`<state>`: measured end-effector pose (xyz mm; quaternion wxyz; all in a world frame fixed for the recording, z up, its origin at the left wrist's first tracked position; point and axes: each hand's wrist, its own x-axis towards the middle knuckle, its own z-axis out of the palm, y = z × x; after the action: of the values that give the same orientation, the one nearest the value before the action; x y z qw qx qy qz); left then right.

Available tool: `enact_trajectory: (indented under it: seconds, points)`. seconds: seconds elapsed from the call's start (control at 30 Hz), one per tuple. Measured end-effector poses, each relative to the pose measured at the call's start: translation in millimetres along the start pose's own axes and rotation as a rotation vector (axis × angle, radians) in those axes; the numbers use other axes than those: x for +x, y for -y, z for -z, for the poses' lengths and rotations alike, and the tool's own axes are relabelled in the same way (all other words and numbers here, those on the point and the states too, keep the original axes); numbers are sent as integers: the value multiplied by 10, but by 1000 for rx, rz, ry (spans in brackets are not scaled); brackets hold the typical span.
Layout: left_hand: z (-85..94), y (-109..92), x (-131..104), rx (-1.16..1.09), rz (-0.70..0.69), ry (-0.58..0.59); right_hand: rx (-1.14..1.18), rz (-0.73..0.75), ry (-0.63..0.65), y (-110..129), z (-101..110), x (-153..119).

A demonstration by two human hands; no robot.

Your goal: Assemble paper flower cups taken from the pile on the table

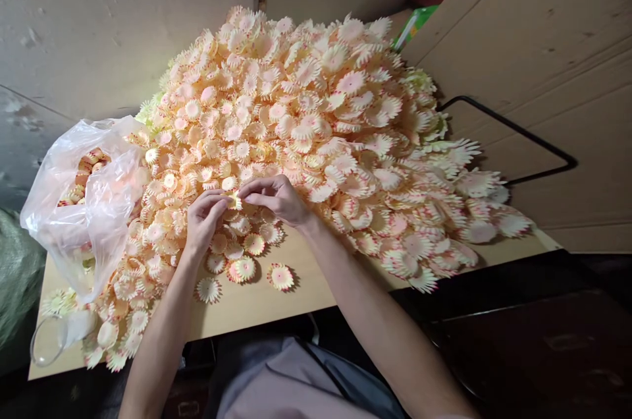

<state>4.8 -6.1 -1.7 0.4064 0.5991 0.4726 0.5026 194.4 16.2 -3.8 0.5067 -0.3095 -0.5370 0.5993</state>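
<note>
Between my two hands is a small pale yellow petal piece [236, 201] with a fringed edge. My left hand [205, 213] pinches its left side between thumb and fingers. From the right, my right hand [277, 200] has its thumb and forefinger closed on the other side of it. Behind and around both hands rises a big heap of artificial flower petal discs [296, 109], cream to pink with reddish tips. Just below the hands, several loose discs lie on the wooden tabletop, one single disc [281, 277] apart from the others.
At the left stands a clear plastic bag [106, 208] with stacked petal pieces inside. A clear round container [48, 340] is at the table's [306, 287] front left corner. A bent black metal rod [523, 132] sticks out by the cardboard [557, 76] on the right.
</note>
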Motion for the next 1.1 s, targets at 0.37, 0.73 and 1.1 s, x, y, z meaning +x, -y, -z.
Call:
enact_trajectory:
  seconds: [0.37,0.73,1.1]
  points:
    - [-38,25,24,58,-64,40,82,-98,-15,31,-30,-9]
    - [-22,80,18,86,-63,63,12,-99,-60,21,-42,-7]
    - [-36,58,16,85,-35,46,-8,-105,-35,23,-53,-18]
